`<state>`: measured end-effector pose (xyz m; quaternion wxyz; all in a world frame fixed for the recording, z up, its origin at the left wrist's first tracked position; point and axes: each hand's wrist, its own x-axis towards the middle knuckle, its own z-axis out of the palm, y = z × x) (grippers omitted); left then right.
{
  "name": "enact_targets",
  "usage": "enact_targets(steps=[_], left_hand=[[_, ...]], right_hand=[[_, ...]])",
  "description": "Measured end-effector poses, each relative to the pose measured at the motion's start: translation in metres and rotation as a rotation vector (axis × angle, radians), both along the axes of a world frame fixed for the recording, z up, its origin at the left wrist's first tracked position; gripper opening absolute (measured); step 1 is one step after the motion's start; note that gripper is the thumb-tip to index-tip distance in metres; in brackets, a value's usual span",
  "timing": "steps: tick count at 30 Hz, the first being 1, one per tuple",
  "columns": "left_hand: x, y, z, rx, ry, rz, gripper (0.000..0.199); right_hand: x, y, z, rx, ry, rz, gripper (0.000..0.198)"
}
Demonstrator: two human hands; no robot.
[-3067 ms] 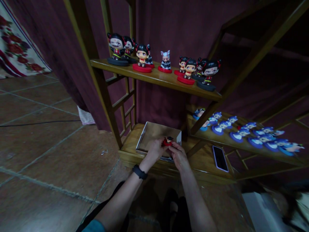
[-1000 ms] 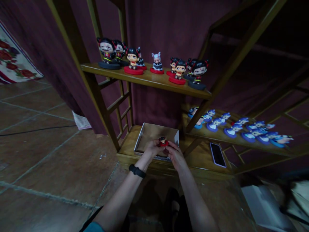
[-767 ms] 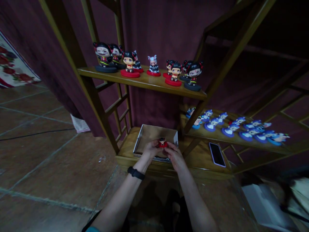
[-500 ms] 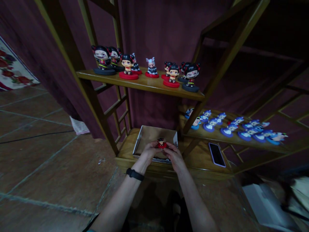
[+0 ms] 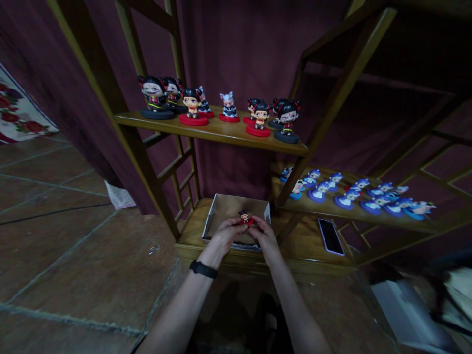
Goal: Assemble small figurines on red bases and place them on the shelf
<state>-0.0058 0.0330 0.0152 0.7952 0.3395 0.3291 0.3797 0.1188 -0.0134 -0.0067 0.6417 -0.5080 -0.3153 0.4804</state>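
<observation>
Where brown floor tiles (image 5: 55, 255) ran off to our left, a thin black cord (image 5: 59, 213) crossed them below a rose-patterned cloth (image 5: 27, 118). Beside these hung a maroon curtain (image 5: 84, 142), with a whitish striped cloth (image 5: 120, 196) at its foot.

Next we faced a wooden display stand (image 5: 137, 164). Along its upper shelf (image 5: 221, 131), from left to right, stood two dark-based figurines (image 5: 152, 93), a red-based figurine with black hair buns (image 5: 192, 103) partly covering another, a pale-haired figurine (image 5: 228, 106) on a red base, and a cluster of four black-haired figurines (image 5: 260, 115).

Below, we wore a black wristband (image 5: 203, 269) on the left wrist. Our left hand (image 5: 223, 237) had its thumb and fingers closed on the near-left side of a small black-haired figurine (image 5: 244, 216) with a red base. We held it upright above an open cardboard box (image 5: 221, 214) on the stand's bottom board. Our right hand (image 5: 266, 238) pinched the base from the other side, its fingers narrow.

Farther right, we saw blue-and-white figurines (image 5: 347, 197) on a lower shelf (image 5: 320, 205), a smartphone (image 5: 331, 237) lying dark beneath it, and a white box (image 5: 409, 314) on the floor.
</observation>
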Motion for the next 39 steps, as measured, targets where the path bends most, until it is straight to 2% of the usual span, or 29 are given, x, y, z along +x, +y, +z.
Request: enact_targets(steps=[6, 17, 22, 28, 33, 35, 37, 39], left_hand=[[0.0011, -0.001, 0.0015, -0.025, -0.025, 0.027, 0.036], [0.0028, -0.0018, 0.0042, -0.068, -0.001, 0.095, 0.023], [0.0034, -0.0008, -0.0003, -0.077, 0.048, 0.104, 0.021], [0.0022, 0.0003, -0.0052, 0.01, 0.137, 0.123, 0.023], [0.0034, 0.0029, -0.0029, 0.248, 0.213, 0.238, 0.025], [0.0034, 0.0036, -0.0016, 0.3, 0.223, 0.246, 0.029], [0.0026, 0.0037, -0.001, 0.26, 0.205, 0.211, 0.028], [0.0011, 0.0039, -0.0013, 0.153, 0.173, 0.189, 0.023]], right_hand=[[0.0, 0.0024, -0.0016, 0.046, -0.165, -0.026, 0.033], [0.002, 0.0022, 0.0003, 0.011, -0.196, -0.067, 0.029], [0.002, 0.003, 0.0001, -0.011, -0.175, -0.084, 0.03], [0.0021, 0.0012, 0.0025, -0.056, -0.05, -0.083, 0.035], [0.0019, -0.0017, 0.0051, -0.09, 0.031, -0.024, 0.035], [0.0014, -0.0023, 0.0061, -0.099, 0.052, -0.013, 0.037], [0.0009, -0.0026, 0.0071, -0.097, 0.064, -0.018, 0.041], [0.0007, -0.0027, 0.0077, -0.084, 0.062, -0.02, 0.045]])
